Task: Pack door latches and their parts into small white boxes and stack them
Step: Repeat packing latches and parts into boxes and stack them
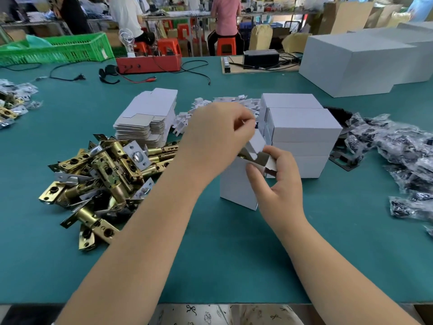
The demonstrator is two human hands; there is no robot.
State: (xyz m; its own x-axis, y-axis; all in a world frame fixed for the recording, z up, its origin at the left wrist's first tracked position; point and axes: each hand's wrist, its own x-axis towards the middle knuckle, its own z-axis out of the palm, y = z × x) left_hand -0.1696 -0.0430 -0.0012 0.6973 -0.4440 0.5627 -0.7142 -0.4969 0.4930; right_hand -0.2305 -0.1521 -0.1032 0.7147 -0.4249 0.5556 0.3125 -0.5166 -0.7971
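Box (236, 184) stands open mid-worktop; left hand (218, 137) curls over its flap (256, 144), right hand (278, 181) pinches its side.

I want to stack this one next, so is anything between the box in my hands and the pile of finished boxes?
Nothing visible blocks it. The open box held by your left hand and right hand stands directly in front of the stack of white boxes, with only its own unclosed flaps between them.

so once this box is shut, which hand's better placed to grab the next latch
Left. The latch pile lies on the left hand's side of the open box, while the right hand sits by the stacked boxes, away from it.
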